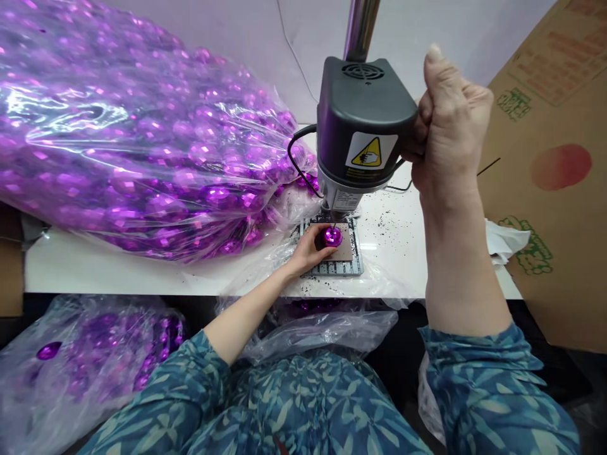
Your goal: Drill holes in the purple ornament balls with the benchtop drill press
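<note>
My left hand (pixel 310 248) is closed around the side of a shiny purple faceted ball (pixel 332 237), thumb and forefinger on its edges. The ball rests on a small brown board (pixel 345 246), which lies on the slotted metal base (pixel 358 262) of a small bench drill press (pixel 365 114). Directly above the ball is the thin drill bit (pixel 334 224); whether it touches or enters the ball I cannot make out. On the right side of the black drill head, my right hand (pixel 448 120) is wrapped round the feed handle, which the fingers mostly hide.
A huge clear bag of purple faceted balls (pixel 156 145) fills the left of the white table (pixel 95 265). Another bag (pixel 95 354) lies below the edge at left. Dark shavings (pixel 391 218) are scattered around the base. A cardboard box (pixel 550 189) stands at right.
</note>
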`<state>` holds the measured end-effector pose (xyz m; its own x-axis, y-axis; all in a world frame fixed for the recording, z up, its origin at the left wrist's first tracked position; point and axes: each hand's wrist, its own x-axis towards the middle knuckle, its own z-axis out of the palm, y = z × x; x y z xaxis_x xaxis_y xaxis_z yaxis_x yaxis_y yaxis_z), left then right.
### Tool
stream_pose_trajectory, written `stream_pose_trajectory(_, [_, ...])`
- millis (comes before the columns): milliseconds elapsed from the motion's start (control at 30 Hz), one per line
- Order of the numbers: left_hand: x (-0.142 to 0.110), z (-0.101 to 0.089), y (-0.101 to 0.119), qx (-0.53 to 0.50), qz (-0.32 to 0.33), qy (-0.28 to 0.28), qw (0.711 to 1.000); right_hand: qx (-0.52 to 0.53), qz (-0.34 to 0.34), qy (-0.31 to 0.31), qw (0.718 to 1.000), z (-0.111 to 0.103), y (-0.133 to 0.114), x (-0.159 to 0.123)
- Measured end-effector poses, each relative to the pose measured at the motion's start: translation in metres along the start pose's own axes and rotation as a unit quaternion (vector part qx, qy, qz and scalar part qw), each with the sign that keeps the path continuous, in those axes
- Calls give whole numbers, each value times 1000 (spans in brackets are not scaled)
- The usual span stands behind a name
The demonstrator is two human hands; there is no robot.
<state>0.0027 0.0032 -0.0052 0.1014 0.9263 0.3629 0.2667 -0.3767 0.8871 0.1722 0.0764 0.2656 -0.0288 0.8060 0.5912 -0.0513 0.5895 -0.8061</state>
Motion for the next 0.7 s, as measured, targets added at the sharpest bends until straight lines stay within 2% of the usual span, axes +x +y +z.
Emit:
stream_pose_trajectory(33, [0, 0, 0, -1, 0, 0, 1000, 20, 21, 19, 999, 2, -6, -7])
stream_pose_trajectory(100, [0, 0, 0, -1, -1, 1, 1000, 42, 11, 59, 997, 6, -14, -21])
stream_pose_trajectory(267, [0, -1, 2, 2, 1, 2, 1000, 42, -108, 111, 987, 11, -10, -56])
stream_pose_trajectory(367, [-1, -2, 4, 10, 5, 0, 1000, 29, -150, 118, 981, 9, -1, -74])
stream_pose_trajectory(500, [-1, -1, 2, 22, 14, 1, 1000, -20, -172, 123, 977, 4, 7, -92])
stream_pose_trajectory(700, [-2, -2, 1, 35, 13, -2, 999, -15, -212, 118, 970, 1, 18, -102])
